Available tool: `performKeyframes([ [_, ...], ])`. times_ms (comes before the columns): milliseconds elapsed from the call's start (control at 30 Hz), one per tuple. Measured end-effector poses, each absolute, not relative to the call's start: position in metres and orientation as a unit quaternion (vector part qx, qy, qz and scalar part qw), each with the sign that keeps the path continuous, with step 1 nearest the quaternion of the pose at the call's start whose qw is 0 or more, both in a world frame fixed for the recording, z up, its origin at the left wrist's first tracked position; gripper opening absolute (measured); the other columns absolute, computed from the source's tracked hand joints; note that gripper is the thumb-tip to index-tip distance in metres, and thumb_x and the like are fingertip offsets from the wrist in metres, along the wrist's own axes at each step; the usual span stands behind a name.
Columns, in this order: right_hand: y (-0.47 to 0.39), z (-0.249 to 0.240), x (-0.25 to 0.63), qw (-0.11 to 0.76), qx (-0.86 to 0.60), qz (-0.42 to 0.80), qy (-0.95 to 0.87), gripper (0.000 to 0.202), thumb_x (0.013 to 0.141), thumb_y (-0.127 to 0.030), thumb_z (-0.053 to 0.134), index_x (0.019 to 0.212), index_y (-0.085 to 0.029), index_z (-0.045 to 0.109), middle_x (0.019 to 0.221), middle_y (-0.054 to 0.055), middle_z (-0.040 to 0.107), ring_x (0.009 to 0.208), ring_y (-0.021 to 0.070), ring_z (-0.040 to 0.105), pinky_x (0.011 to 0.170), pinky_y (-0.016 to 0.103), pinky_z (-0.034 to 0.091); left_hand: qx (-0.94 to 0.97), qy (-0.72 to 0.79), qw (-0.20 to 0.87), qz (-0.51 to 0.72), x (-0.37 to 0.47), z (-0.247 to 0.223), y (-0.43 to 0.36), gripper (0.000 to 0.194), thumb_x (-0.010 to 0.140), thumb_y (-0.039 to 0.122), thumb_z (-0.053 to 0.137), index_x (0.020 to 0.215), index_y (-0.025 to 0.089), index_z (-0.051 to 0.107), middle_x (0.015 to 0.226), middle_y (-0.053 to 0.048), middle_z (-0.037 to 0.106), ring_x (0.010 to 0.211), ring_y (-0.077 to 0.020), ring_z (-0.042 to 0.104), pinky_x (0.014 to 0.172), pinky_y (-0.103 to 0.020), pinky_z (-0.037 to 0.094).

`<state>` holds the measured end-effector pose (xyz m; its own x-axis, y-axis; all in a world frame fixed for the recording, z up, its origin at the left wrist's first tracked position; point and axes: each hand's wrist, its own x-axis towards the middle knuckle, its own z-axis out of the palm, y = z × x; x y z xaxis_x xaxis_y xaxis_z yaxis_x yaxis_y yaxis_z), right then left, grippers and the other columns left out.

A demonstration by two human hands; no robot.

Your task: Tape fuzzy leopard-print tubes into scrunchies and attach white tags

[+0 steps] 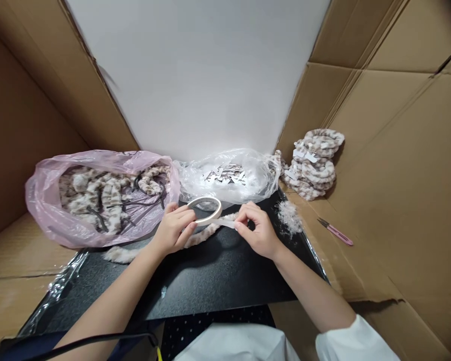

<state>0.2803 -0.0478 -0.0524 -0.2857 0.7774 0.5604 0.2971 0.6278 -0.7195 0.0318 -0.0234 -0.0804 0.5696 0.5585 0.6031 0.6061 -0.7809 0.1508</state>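
My left hand [175,228] grips the left side of a roll of whitish tape [218,209], held up over the black table. A short strip of tape [223,222] runs from the roll to the right, and my right hand [258,228] pinches its end between thumb and finger. Behind and below the roll, a spotted furry strip [201,237] lies on the table; its left end passes behind my left forearm.
A pink bag [41,200] of furry pieces and dark cords stands at the left. Behind the hands is a clear bag [263,173] of small labels. Furry rings [315,170] are stacked at the right, near white fluff [290,218] and pink snips [340,234].
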Motion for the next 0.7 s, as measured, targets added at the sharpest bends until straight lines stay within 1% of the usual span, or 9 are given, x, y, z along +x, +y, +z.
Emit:
performKeyframes([
  [167,-0.061,-0.039,0.302,0.45,-0.364,0.22,-0.785,0.019,0.082,-0.018,0.054,0.064,-0.02,0.05,0.062,-0.002,0.048,0.068,0.0156,0.046,0.072,0.035,0.034,-0.879,-0.344,0.066,-0.324,0.029,-0.072,-0.025,0.027,0.091,0.024,0.039,0.065,0.019,0.044,0.057,0.001,0.051,0.057,-0.0158,0.045,0.068,-0.035,0.025],
  [267,-0.07,-0.035,0.309,0.426,-0.375,0.179,-0.804,0.018,0.082,-0.018,0.054,0.065,-0.02,0.051,0.063,-0.002,0.048,0.069,0.0158,0.046,0.073,0.036,0.033,-0.881,-0.346,0.051,-0.32,0.03,-0.07,-0.025,0.031,0.091,0.026,0.039,0.061,0.019,0.042,0.053,0.002,0.05,0.054,-0.0146,0.044,0.066,-0.034,0.025],
  [367,-0.079,-0.032,0.313,0.41,-0.384,0.141,-0.815,0.018,0.083,-0.017,0.052,0.066,-0.02,0.052,0.062,-0.002,0.049,0.068,0.0159,0.046,0.073,0.037,0.033,-0.877,-0.357,0.026,-0.32,0.028,-0.069,-0.024,0.033,0.091,0.028,0.038,0.061,0.019,0.044,0.053,0.002,0.049,0.052,-0.0134,0.044,0.065,-0.033,0.025],
  [467,-0.086,-0.03,0.317,0.414,-0.388,0.121,-0.814,0.018,0.084,-0.018,0.051,0.066,-0.02,0.053,0.062,-0.002,0.048,0.067,0.0164,0.046,0.071,0.037,0.033,-0.866,-0.385,0.016,-0.318,0.022,-0.068,-0.023,0.033,0.09,0.031,0.039,0.06,0.018,0.046,0.052,0.003,0.048,0.05,-0.0126,0.043,0.065,-0.033,0.026],
  [700,-0.094,-0.031,0.324,0.424,-0.393,0.094,-0.811,0.017,0.085,-0.016,0.052,0.068,-0.02,0.055,0.061,-0.002,0.048,0.067,0.0161,0.046,0.071,0.036,0.032,-0.848,-0.414,-0.011,-0.33,0.015,-0.069,-0.019,0.037,0.089,0.032,0.041,0.055,0.017,0.045,0.049,0.005,0.044,0.049,-0.0107,0.041,0.067,-0.032,0.026],
])
